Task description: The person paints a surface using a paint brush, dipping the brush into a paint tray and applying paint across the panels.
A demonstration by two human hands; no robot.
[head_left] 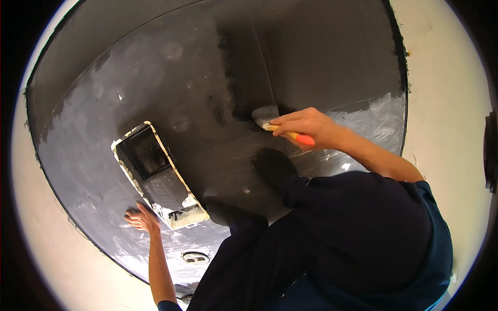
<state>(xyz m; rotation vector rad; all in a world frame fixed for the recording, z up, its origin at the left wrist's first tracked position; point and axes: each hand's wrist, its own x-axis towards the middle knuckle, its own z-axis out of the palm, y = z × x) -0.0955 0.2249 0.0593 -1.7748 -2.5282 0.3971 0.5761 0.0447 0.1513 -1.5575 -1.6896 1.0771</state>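
My right hand (306, 127) is closed around the handle of a paintbrush (304, 139), yellowish with an orange-red end. The dark-smeared bristles touch the floor (192, 103) at the edge of a wet-looking black patch (249, 67). At the left, my left hand (142, 218) lies with fingers spread on the grey floor, close beside a paint tray (181, 223). This long tray has a cream rim smeared with dark paint, and black paint sits in its far end. Whether the left hand touches the tray's side I cannot tell.
My dark shoe (275, 166) stands on the floor just below the brush. A round floor fitting (195, 257) lies near my left forearm. Pale walls (441, 78) border the floor on both sides. Scuffed, lighter floor (384, 122) shows at the right.
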